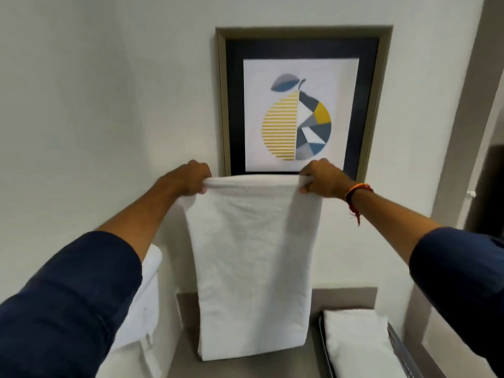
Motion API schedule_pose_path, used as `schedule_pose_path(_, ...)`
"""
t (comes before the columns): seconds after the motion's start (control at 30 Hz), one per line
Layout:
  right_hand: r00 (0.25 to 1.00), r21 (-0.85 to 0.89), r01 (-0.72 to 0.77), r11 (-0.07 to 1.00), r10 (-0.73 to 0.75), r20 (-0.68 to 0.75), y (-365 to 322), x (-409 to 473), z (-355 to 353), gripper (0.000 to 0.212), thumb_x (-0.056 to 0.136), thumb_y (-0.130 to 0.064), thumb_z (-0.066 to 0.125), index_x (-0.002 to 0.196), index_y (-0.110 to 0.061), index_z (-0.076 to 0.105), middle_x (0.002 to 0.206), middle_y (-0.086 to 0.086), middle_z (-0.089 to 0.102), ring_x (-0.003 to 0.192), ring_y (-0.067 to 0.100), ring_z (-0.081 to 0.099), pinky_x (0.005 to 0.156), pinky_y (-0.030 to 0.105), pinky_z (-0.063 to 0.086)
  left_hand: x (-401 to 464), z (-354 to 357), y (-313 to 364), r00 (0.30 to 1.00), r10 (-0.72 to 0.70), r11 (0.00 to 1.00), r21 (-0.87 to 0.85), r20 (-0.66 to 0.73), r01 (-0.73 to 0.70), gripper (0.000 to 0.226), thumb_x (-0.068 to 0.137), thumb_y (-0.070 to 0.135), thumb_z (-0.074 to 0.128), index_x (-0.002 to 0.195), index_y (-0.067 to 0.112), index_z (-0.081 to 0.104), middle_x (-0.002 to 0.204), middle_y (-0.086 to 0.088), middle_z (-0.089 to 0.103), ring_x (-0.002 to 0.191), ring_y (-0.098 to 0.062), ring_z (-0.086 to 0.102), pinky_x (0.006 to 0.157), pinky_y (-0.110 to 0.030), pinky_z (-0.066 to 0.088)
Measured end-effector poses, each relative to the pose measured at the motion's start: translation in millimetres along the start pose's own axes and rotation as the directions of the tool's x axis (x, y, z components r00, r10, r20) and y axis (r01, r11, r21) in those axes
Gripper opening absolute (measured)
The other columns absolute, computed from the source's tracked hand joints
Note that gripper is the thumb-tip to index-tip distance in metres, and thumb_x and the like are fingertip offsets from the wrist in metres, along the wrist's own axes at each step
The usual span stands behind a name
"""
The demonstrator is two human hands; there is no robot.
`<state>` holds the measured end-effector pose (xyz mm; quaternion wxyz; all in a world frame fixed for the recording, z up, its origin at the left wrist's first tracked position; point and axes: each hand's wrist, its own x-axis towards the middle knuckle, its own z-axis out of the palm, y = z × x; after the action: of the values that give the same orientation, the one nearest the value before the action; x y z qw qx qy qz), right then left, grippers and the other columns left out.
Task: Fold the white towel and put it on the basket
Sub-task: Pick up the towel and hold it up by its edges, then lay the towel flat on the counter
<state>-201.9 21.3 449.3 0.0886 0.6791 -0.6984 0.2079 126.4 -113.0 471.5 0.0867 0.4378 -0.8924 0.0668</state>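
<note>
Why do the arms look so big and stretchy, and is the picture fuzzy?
Head view: the wide-angle lens stretches the dark blue sleeves at the edges; the framed pear picture looks slightly soft; the hanging white towel casts a faint shadow on the pale wall.

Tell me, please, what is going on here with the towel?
A person is folding a white towel. The left hand and the right hand each pinch a top corner, holding it up so it hangs flat in front of a framed pear print, its lower end touching the grey counter. It is not yet in the basket at lower right, which already holds a folded towel. More white cloth lies at the left.
</note>
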Motion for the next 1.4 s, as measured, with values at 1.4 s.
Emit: schedule_pose_path(1.4, 0.999, -0.119, 0.021, 0.993, -0.027, -0.042, -17, 8, -118, 0.023, 0.085, -0.015, 0.079, 0.098, 0.004, 0.077, 0.093, 0.022, 0.07, 0.085, 0.031, 0.058, 0.076, 0.036, 0.047, -31, -120, 39, 0.987, -0.132, 0.991, 0.0, -0.086, 0.132, 0.028, 0.081, 0.01, 0.077, 0.108, 0.001, 0.075, 0.096, -0.013, 0.072, 0.087, -0.027, 0.063, 0.081, -0.043, 0.056)
